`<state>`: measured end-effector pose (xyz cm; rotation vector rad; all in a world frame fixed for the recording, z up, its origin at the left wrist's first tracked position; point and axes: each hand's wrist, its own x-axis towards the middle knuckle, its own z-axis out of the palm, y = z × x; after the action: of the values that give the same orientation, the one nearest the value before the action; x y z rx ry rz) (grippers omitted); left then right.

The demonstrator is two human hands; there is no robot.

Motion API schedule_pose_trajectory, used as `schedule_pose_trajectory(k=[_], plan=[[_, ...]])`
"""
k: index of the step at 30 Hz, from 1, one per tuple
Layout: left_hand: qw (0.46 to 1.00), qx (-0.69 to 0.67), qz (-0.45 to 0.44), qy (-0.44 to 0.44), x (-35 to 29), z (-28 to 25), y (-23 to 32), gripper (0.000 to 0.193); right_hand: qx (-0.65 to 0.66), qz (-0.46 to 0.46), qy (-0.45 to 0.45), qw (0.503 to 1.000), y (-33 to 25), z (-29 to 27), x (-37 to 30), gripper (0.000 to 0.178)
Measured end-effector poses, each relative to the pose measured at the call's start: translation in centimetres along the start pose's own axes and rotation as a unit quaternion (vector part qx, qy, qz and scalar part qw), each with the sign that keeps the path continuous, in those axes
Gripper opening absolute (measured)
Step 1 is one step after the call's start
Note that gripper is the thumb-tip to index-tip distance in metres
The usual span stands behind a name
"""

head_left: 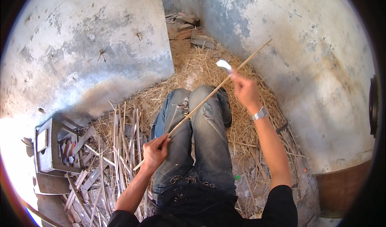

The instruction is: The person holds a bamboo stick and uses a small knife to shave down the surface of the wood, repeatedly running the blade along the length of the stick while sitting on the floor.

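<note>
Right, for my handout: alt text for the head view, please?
A person's left hand grips a long thin stick slanting across their jeans; the right hand holds a bright, blurred object beside its upper part. Straw and thin strips lie around.

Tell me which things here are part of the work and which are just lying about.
In use:
long pale strip, held in the left hand
shiny, blurred tool, held in the right hand

Lying about:
straw on the floor
loose strips at the left
grey boxy frame
rubble pile at the back
</note>
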<state>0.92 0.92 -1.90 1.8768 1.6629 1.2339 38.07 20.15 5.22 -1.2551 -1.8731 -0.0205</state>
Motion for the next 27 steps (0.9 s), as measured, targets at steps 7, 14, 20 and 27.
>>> schedule_pose_trajectory(k=[7,14,20,27], plan=[[1.000,-0.012,-0.021,0.011,2.1,2.3,2.3,0.020,0.027,-0.053,0.009,0.998,-1.8,2.8,-2.8,0.031],[0.998,-0.036,-0.054,-0.002,4.1,4.1,4.0,0.021,0.022,0.166,-0.011,0.986,-0.1,0.3,0.8,0.030],[0.995,-0.071,-0.063,-0.013,6.8,5.1,5.9,0.020,0.049,-0.125,-0.089,0.987,-8.6,2.1,-4.3,0.013],[0.992,-0.094,-0.073,-0.034,7.6,5.8,6.8,0.019,0.080,0.000,-0.083,0.993,-5.1,1.2,-2.6,0.019]])
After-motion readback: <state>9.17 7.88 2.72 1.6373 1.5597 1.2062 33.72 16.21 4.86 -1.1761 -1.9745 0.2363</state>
